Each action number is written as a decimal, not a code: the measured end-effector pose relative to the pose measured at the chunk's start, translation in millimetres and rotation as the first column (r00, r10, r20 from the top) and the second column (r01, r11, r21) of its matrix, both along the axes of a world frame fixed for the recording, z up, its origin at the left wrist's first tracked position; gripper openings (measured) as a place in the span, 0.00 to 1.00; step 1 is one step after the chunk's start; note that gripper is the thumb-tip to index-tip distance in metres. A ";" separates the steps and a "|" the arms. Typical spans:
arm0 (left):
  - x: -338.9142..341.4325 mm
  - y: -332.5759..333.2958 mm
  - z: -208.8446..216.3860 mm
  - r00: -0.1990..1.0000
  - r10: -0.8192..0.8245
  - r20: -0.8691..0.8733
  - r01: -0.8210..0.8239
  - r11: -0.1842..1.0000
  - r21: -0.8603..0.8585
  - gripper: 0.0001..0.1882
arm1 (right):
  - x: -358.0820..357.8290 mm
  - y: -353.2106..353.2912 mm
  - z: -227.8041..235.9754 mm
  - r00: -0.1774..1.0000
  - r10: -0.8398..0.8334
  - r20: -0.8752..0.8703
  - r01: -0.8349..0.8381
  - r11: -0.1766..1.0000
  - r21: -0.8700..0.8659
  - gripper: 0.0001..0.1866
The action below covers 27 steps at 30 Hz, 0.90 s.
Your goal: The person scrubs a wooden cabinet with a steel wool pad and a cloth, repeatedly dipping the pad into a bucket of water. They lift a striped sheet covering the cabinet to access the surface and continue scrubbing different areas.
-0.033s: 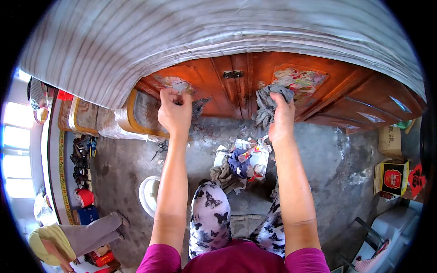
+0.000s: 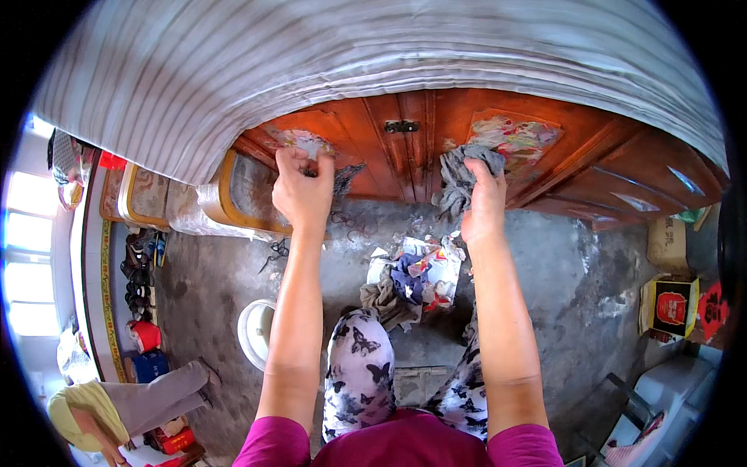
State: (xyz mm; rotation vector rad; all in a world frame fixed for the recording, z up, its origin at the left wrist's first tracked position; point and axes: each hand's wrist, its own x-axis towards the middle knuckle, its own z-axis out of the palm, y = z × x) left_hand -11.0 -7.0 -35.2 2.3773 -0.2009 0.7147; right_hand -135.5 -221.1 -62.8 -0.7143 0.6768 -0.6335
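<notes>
While both arms reach to the cabinet door (image 2: 405,148) | left hand (image 2: 303,191) grip pinches peeling paper (image 2: 299,142) | right hand (image 2: 484,198) grip clenches grey rag (image 2: 459,175) against door | scraps (image 2: 416,272) on floor below

Cabinet doors (image 2: 373,167): reddish wood, glossy varnish, small dark metal latch (image 2: 401,125). Rag (image 2: 459,175) under right hand (image 2: 484,204): grey cloth, matt, crumpled. Floor (image 2: 560,265): bare concrete, rough, dusty. Scraps (image 2: 424,268) on floor: torn paper, mixed cloth. Overhead sheet (image 2: 350,70): striped cloth, soft folds.
</notes>
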 end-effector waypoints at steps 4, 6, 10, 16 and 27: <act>2.5 -17.5 9.4 1.000 0.022 -0.004 -0.022 0.999 0.034 0.21 | -2.6 2.2 8.1 1.000 0.010 0.006 -0.011 0.999 0.036 0.20; 8.2 -18.3 5.0 0.997 0.071 -0.027 -0.068 0.994 0.083 0.21 | -1.9 1.1 6.7 1.000 0.001 -0.011 0.000 1.000 0.013 0.20; 8.5 -13.4 2.2 1.000 -0.009 0.021 0.009 1.000 -0.002 0.18 | -0.6 -4.9 -7.9 1.000 -0.011 -0.005 0.011 1.000 -0.014 0.19; 6.9 -20.0 3.2 0.998 0.009 0.059 -0.012 0.999 0.049 0.17 | -1.1 -3.3 -3.7 0.999 0.019 0.040 -0.020 1.000 0.011 0.21; 6.1 -22.1 3.4 1.000 0.013 0.003 -0.013 0.999 0.051 0.19 | 0.8 -3.6 -1.5 1.000 -0.002 0.030 0.002 1.000 0.013 0.15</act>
